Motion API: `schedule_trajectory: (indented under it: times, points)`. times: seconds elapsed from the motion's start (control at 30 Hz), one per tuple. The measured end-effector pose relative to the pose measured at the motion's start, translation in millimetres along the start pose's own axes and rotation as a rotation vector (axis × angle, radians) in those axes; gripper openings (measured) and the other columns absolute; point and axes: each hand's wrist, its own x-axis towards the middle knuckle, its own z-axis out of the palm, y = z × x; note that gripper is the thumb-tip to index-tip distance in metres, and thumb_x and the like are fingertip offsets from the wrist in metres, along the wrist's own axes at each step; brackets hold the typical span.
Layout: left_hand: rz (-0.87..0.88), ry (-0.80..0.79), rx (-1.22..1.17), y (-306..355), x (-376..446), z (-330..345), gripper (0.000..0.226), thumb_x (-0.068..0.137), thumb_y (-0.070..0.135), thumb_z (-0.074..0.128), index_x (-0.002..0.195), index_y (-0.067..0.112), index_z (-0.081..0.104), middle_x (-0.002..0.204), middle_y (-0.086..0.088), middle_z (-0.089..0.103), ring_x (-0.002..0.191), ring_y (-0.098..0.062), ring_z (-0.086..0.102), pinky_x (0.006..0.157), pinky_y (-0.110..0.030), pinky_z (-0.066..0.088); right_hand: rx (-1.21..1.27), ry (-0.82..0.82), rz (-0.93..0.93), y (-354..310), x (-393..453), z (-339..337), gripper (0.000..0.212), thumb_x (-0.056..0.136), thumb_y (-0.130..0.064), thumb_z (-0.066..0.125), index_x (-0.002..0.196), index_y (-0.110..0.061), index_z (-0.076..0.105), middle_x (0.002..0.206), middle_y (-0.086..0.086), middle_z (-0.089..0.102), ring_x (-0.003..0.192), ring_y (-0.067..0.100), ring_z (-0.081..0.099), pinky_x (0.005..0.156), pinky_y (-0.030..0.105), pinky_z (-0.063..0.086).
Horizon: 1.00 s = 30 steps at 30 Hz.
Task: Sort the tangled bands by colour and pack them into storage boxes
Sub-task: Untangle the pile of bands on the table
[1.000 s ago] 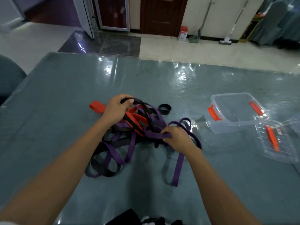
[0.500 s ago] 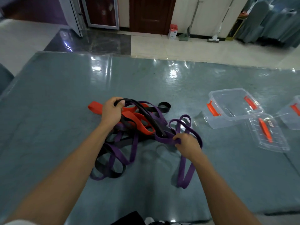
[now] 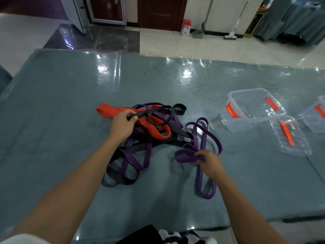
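A tangle of purple, black and orange bands [image 3: 151,131] lies mid-table. My left hand [image 3: 122,125] pinches a black band [image 3: 153,110] at the top left of the pile, beside a wide orange band [image 3: 107,110]. My right hand [image 3: 210,162] grips a purple band [image 3: 204,134] pulled out to the right of the pile; its loops hang down toward the table's near edge. An open clear storage box [image 3: 251,110] with orange latches stands to the right, its lid [image 3: 290,135] lying flat just in front of it.
A second clear box [image 3: 316,114] is cut off by the right frame edge. The table [image 3: 52,111] has a glossy grey-blue cover. Tiled floor, doors and a mop lie beyond the far edge. Dark cloth shows at the near edge.
My right hand has drawn the purple band further right and toward me, away from the pile. My left hand stays on the black band at the pile's top.
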Motion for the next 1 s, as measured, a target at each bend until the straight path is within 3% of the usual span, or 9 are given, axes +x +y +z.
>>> schedule_trajectory:
  times: [0.1,0.23,0.4,0.5,0.6,0.8,1.0]
  points:
    - [0.183,-0.134,0.301,4,-11,11,0.014,0.085,0.024,0.076,0.098,0.021,0.071,0.094,0.003,0.073,0.092,-0.020,0.067,0.084,-0.037,0.052,0.097,0.080,-0.043,-3,-1,-4,0.033,0.087,-0.007,0.068,0.114,-0.025,0.071,0.114,0.002,0.070,0.101,0.023,0.066,0.090,0.030,0.051]
    - [0.354,-0.121,0.583,25,-18,27,0.026,0.083,0.032,0.075,0.105,0.021,0.065,0.109,0.003,0.066,0.107,-0.025,0.059,0.088,-0.042,0.044,0.167,0.116,-0.095,-8,2,-19,0.038,0.086,-0.007,0.069,0.119,-0.026,0.068,0.111,-0.001,0.072,0.098,0.018,0.066,0.087,0.028,0.051]
    - [0.480,-0.141,0.551,52,-32,57,0.039,0.084,0.024,0.072,0.122,0.017,0.063,0.123,-0.004,0.065,0.118,-0.028,0.057,0.095,-0.045,0.046,0.145,0.035,-0.146,5,6,-39,0.045,0.087,-0.004,0.065,0.126,-0.026,0.064,0.111,-0.004,0.071,0.098,0.020,0.066,0.090,0.038,0.055]
    - [0.597,-0.349,0.490,67,-49,89,0.038,0.083,0.027,0.071,0.120,0.018,0.066,0.118,-0.002,0.068,0.114,-0.027,0.060,0.091,-0.045,0.050,0.114,-0.002,-0.173,24,3,-44,0.040,0.084,-0.003,0.066,0.114,-0.028,0.072,0.098,-0.007,0.072,0.090,0.016,0.066,0.082,0.030,0.053]
    - [0.649,-0.573,0.469,79,-79,133,0.048,0.082,0.036,0.070,0.127,0.020,0.064,0.126,0.003,0.066,0.119,-0.021,0.058,0.096,-0.041,0.049,0.168,-0.020,-0.183,45,-5,-47,0.043,0.079,-0.002,0.069,0.111,-0.030,0.074,0.100,-0.009,0.074,0.089,0.012,0.066,0.080,0.027,0.050]
    - [0.504,-0.789,0.539,91,-125,208,0.063,0.079,0.052,0.062,0.137,0.029,0.053,0.135,0.006,0.060,0.124,-0.018,0.055,0.105,-0.041,0.043,0.286,-0.075,-0.228,100,-14,-55,0.037,0.076,0.001,0.070,0.105,-0.021,0.075,0.092,-0.003,0.075,0.082,0.014,0.066,0.078,0.028,0.051]
    - [0.378,-0.716,0.618,95,-149,238,0.031,0.088,0.039,0.070,0.115,0.025,0.066,0.110,0.006,0.062,0.111,-0.018,0.056,0.093,-0.035,0.045,0.298,-0.145,-0.295,150,3,-43,0.031,0.076,-0.001,0.072,0.105,-0.013,0.075,0.099,0.003,0.075,0.091,0.020,0.068,0.087,0.033,0.052]
